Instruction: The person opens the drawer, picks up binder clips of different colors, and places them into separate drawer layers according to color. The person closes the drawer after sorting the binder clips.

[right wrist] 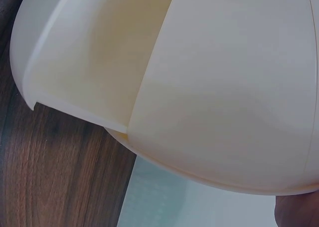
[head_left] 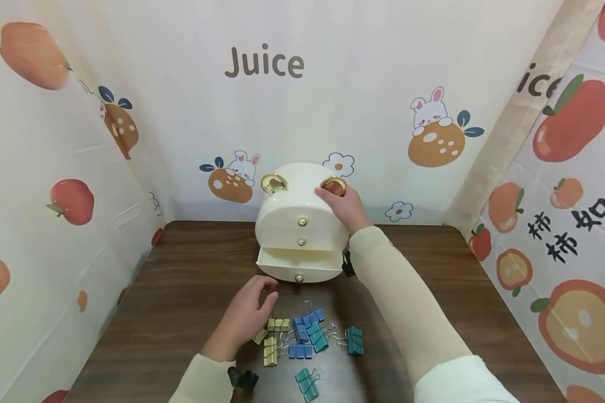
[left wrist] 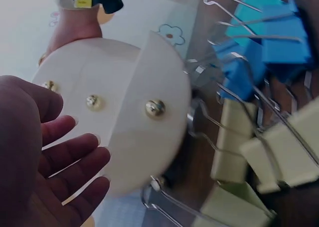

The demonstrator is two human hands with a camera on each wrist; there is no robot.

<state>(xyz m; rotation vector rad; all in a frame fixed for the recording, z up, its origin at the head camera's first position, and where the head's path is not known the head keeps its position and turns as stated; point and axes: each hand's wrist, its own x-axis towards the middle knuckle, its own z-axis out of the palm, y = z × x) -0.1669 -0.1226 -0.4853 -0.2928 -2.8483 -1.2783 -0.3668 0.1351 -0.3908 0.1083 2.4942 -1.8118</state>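
A cream cabinet [head_left: 302,193] with rounded sides stands upright straight ahead of you at twelve o'clock on a dark wooden table [head_left: 181,268], its lowest drawer [head_left: 299,258] pulled out towards you. Three gold knobs run down its front, and two gold-rimmed ears top it at eleven and one o'clock. Your right hand [head_left: 350,208] rests at the one o'clock ear, thumb lying in front of it; the fingers are hidden, so you cannot tell how they grip. Your left hand [head_left: 244,313], at the cabinet's seven o'clock, is near the drawer, palm bare, fingers slightly spread and loosely bent. At its four o'clock lie yellow binder clips [head_left: 270,351], then blue clips [head_left: 300,351] and teal clips [head_left: 355,341] farther right. Behind the cabinet hangs a white cloth [head_left: 373,117] printed with fruit, rabbits and "Juice".
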